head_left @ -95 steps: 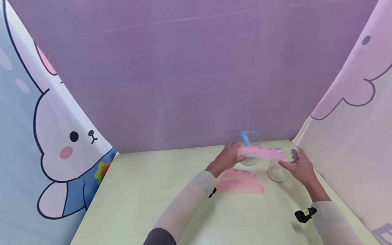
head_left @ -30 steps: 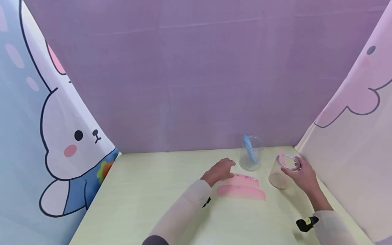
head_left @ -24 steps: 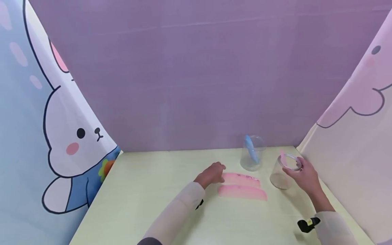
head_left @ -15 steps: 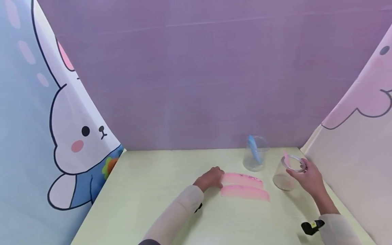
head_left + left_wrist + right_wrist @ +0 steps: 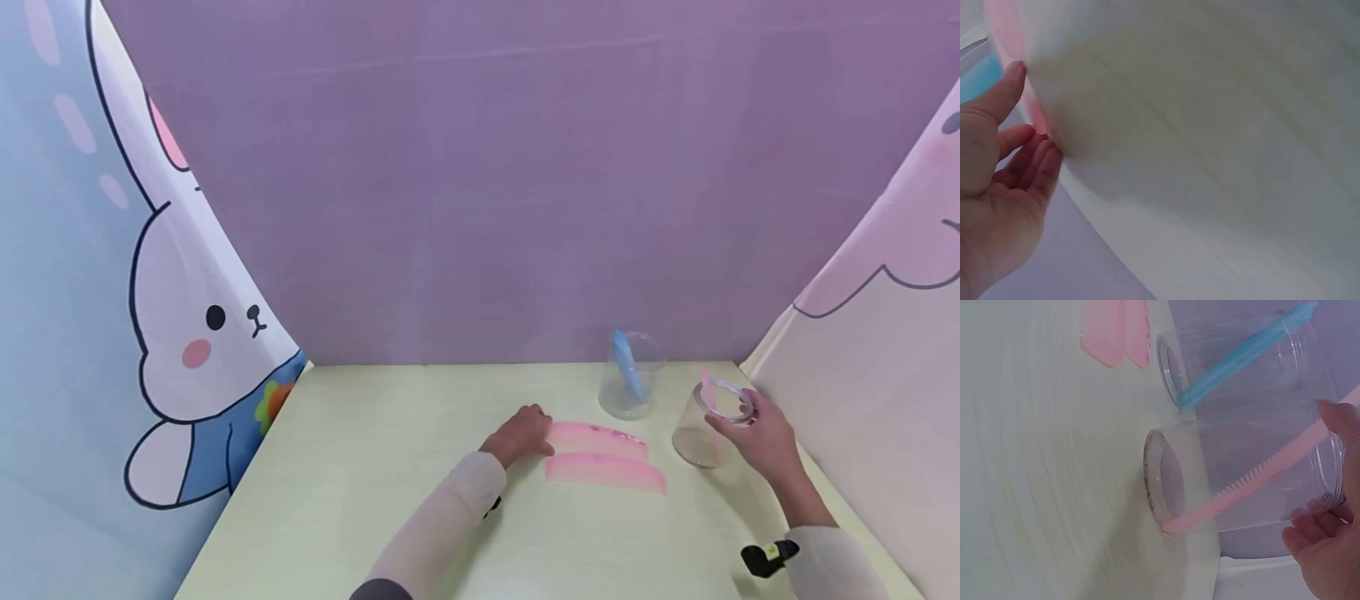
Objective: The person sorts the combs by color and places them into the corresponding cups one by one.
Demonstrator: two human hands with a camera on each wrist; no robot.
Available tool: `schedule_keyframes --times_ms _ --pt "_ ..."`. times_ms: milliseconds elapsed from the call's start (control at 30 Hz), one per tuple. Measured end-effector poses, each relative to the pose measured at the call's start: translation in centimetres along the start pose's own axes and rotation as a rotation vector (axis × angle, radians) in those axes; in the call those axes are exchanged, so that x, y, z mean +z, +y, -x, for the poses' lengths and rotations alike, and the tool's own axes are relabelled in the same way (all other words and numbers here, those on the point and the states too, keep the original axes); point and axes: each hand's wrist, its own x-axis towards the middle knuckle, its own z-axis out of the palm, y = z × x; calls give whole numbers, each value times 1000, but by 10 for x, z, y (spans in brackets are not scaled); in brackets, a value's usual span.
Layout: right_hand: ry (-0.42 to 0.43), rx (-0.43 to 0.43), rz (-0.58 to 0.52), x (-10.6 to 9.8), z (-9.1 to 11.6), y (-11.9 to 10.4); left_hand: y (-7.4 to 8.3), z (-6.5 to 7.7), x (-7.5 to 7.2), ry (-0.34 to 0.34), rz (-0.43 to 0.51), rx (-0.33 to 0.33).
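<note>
purple backdrop (image 5: 480, 183): rises beyond the left hand (image 5: 519, 435) and the right hand (image 5: 767, 433)

worktop (image 5: 360, 417): spreads beneath both, pale and lightly grained

held jar (image 5: 696, 437): tilted at the right hand, rim toward that palm; whether its base touches the worktop I cannot tell; it could topple if the grip eased, the lean leaving it poorly supported

upright jar (image 5: 647, 385): stands between the hands and farther out than either; sitting near the held jar, it could be knocked by a sideways swing

right hand: curled round the rim of the held jar, thumb on one side, fingers on the other

left hand: thumb and fingers set apart at the end of the upper comb (image 5: 596, 437); whether they grip it I cannot tell; they could skid off, the comb lying so flat

lower comb (image 5: 606, 472): just beside the upper comb, nearer the wearer than the left hand; might get dragged along

leaning pink comb (image 5: 1266, 477): inside the held jar, tip above the rim by the right thumb; more tilt could slide it out

blue comb (image 5: 1241, 360): slanted inside the upright jar
</note>
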Motion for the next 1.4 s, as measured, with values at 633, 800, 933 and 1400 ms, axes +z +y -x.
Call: schedule_keyframes --times_ms 633,800,933,1400 --pt "10 -4 -3 -3 2 -5 -5 -7 6 47 -107 96" --pt "5 3 1 -2 2 -4 -5 -6 5 42 -104 90" --pt "5 0 1 -2 2 -4 -4 -4 2 44 -66 82" --pt "13 0 13 -3 4 -7 -8 3 1 97 242 72"
